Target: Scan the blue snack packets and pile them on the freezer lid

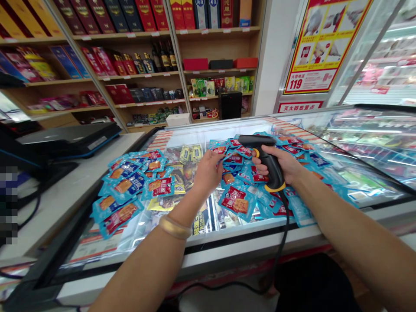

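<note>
R hand [286, 164], scanner [258, 141] pointing L, handle [273, 173] near-vert.

Had a black scanner [275, 170] with yellow trim up over the messier heap, head on top, handle angled down, cord [284, 227] trailing off the bottom. Saw loads of shiny light-blue snack packets [238, 201], red or navy labels, golden-brown food pics, piled every which way on the glass [182, 136]. Spotted another overlapping batch [121, 216] lying flatter, off to the left.

Poster [326, 47]: "火警电话 119"; red sign [300, 107]: "灭火器放置点".
</note>
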A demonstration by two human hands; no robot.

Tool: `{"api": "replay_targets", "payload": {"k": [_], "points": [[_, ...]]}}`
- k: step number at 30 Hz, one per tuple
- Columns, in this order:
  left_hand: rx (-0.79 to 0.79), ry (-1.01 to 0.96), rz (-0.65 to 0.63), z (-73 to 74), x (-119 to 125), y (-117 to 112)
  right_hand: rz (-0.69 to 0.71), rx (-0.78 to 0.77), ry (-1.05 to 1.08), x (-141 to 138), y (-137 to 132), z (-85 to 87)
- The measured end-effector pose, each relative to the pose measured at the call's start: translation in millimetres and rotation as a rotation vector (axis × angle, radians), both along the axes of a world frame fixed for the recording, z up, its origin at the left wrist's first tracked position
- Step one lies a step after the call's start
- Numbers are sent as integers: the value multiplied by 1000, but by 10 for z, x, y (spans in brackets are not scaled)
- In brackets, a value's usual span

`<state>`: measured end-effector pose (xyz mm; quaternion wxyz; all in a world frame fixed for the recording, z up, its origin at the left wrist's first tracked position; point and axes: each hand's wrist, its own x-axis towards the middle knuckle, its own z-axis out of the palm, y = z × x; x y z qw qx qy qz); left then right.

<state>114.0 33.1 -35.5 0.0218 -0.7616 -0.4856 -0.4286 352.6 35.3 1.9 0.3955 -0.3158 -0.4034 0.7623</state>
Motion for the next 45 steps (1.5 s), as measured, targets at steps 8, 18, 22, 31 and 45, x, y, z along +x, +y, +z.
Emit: {"api": "replay_targets", "payload": {"k": [8,18,22,31,45], "points": [[-427,-835,21,-11,27,70,2,31,-16,-5,-1,-2],[-310,-517,1,34,92,-58,29,175,-80,-43,-37,-25],[-212,-330,93,31,117,-92,73,228,-82,-48,-57,-21],[-220,-413,79,33,102,-96,92,235,-108,-40,-36,-42],[-194,-421,96,45,41,-81,57,179,-72,-37,-59,1]]}}
